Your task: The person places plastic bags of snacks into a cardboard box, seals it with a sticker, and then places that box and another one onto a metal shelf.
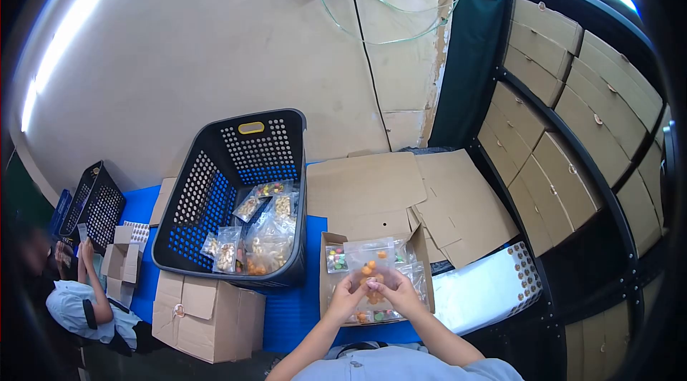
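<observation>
Between my two hands is a clear plastic pouch (370, 254) with orange round pieces inside. My left hand (347, 298) grips its left side, and my right hand (402, 296) pinches the right side with the thumbs close together. Directly below stands an open cardboard box (326, 266) with more clear pouches in it, some holding colourful pieces. My hands and the held pouch hide part of the box's contents.
To the left, a large black basket (193, 238) holds several filled pouches (272, 231). A closed carton (207, 316) stands before it. Sticker sheets (479, 288) lie at right, near shelved boxes (544, 181). Another person (93, 302) works at far left.
</observation>
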`<state>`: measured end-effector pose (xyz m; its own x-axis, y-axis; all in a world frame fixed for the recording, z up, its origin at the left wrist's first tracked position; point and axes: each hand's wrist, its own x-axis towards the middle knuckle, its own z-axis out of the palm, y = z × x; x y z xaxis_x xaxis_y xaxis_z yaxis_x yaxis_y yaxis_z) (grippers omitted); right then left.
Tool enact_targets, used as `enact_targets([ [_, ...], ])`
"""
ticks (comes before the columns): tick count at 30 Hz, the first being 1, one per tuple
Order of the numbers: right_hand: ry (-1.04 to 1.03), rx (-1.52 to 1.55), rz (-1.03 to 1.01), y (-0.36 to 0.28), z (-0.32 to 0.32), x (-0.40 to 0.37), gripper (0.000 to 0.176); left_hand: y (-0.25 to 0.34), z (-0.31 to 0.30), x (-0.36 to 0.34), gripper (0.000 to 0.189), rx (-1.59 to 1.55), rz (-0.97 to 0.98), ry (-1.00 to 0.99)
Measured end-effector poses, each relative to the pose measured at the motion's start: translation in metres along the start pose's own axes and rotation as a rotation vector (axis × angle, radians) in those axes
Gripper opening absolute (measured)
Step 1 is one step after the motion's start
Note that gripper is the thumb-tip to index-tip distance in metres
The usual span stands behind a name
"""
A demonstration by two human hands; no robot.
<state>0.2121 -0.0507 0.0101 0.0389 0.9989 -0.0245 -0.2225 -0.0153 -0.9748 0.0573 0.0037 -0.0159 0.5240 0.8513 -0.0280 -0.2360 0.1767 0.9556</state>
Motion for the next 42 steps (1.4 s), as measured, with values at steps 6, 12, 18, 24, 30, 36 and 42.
enact_targets([
  [6, 0.008, 0.094, 0.116, 0.019, 0.011, 0.004, 0.041, -0.016, -0.016, -0.007, 0.042, -0.022, -0.022, 0.081],
  [12, -0.042, 0.028, 0.139, 0.024, 0.006, 0.003, 0.041, -0.010, -0.006, -0.024, 0.038, 0.259, 0.093, 0.086],
  [18, -0.027, 0.000, 0.090, 0.012, 0.018, -0.003, 0.045, -0.017, -0.011, -0.022, 0.032, 0.110, 0.012, 0.105],
  [24, 0.045, 0.294, 0.243, 0.027, 0.007, 0.002, 0.045, -0.031, -0.010, -0.022, 0.033, 0.214, 0.081, 0.156],
  [30, -0.004, -0.001, 0.141, 0.015, -0.012, -0.010, 0.043, -0.019, -0.005, -0.029, 0.043, 0.221, -0.084, -0.178],
  [36, 0.290, 0.250, 0.085, 0.049, -0.027, -0.012, 0.027, -0.028, -0.001, -0.027, 0.044, 0.316, -0.168, -0.218],
  [42, 0.227, -0.089, 0.201, 0.055, -0.018, -0.018, 0.021, -0.035, -0.022, -0.010, 0.010, 0.062, -0.096, 0.078],
])
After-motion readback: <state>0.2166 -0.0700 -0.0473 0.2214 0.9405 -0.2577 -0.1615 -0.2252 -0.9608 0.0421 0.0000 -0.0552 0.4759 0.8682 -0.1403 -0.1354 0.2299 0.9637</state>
